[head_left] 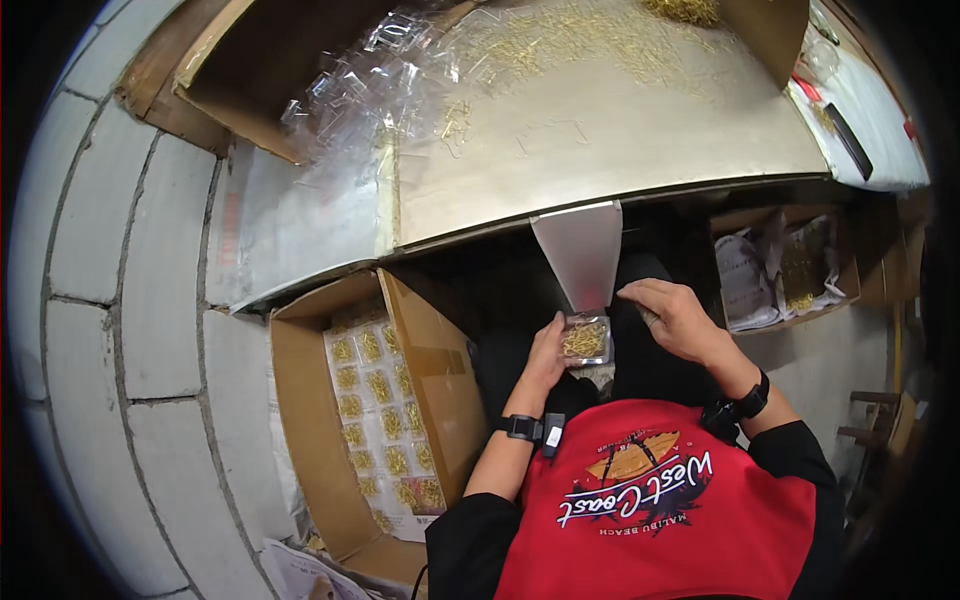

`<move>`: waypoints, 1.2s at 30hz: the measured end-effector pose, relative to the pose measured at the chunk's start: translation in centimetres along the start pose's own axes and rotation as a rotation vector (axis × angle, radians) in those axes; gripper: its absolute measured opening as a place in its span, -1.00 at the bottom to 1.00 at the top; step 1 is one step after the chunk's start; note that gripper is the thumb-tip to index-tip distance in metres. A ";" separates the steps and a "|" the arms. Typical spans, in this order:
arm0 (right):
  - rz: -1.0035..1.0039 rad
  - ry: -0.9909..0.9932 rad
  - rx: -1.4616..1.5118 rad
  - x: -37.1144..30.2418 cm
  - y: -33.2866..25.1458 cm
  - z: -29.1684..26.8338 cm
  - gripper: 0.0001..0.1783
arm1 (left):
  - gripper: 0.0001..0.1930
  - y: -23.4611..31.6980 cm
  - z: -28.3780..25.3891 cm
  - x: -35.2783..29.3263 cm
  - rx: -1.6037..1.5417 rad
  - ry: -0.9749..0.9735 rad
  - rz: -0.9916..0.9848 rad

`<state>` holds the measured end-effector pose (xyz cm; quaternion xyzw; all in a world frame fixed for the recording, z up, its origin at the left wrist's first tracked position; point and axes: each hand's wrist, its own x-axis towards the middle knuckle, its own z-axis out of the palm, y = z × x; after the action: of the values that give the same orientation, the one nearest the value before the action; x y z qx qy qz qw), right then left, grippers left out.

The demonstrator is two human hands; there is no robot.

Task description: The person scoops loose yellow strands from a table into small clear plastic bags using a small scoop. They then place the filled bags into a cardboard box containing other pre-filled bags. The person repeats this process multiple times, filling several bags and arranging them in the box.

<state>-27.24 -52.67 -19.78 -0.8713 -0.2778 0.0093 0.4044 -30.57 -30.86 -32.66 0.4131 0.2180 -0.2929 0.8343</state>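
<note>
Below the left end of the counter's (600, 160) front edge stands a carton (432, 375) of filled packs (396, 460). My left hand (545, 352) grips a clear pack of golden pieces (586, 341) under the pale chute (580, 250). My right hand (685, 318), half-curled, is near the chute's lower end; whether it pinches anything, I can't tell.

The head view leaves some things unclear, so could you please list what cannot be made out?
All in the head view:
Left hand, underneath fingers: hidden by the clear pack.
Right hand, whether its fingertips hold anything: too small.
Gold pile, far side: cut off by the top edge.
Space under the table: lost in shadow.
</note>
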 end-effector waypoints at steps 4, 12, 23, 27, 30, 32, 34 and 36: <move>0.067 -0.052 0.114 -0.9 0.2 1.4 -0.68 | -0.63 1.0 -1.0 -2.7 0.115 -0.013 0.110; -0.266 -0.127 -0.124 0.7 -2.8 4.4 -0.47 | -0.63 4.4 2.9 -6.1 0.127 0.052 0.266; -0.233 0.111 -0.025 1.1 -3.3 3.2 -0.63 | -0.62 4.8 4.6 -7.1 0.160 0.104 0.378; 0.125 0.051 0.184 2.6 -3.0 3.9 -0.80 | -0.64 4.2 5.3 -6.9 0.146 0.054 0.362; 0.159 0.096 0.327 3.2 -2.1 6.2 -0.90 | -0.64 4.2 4.9 -6.6 0.127 0.079 0.358; 0.117 0.153 0.336 3.2 -2.1 6.5 -0.91 | -0.63 4.2 4.2 -6.4 0.077 0.073 0.341; 0.046 0.166 0.289 3.5 -1.9 6.5 -0.89 | -0.63 4.4 3.5 -6.2 0.039 0.094 0.330; -0.100 0.176 0.196 4.1 -1.7 6.5 -0.89 | -0.63 4.3 2.6 -5.9 -0.004 0.094 0.332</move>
<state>-26.13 -45.21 -22.10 -0.8101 -0.2821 -0.0600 0.5105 -31.72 -29.06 -25.18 0.4551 0.1862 -0.1311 0.8608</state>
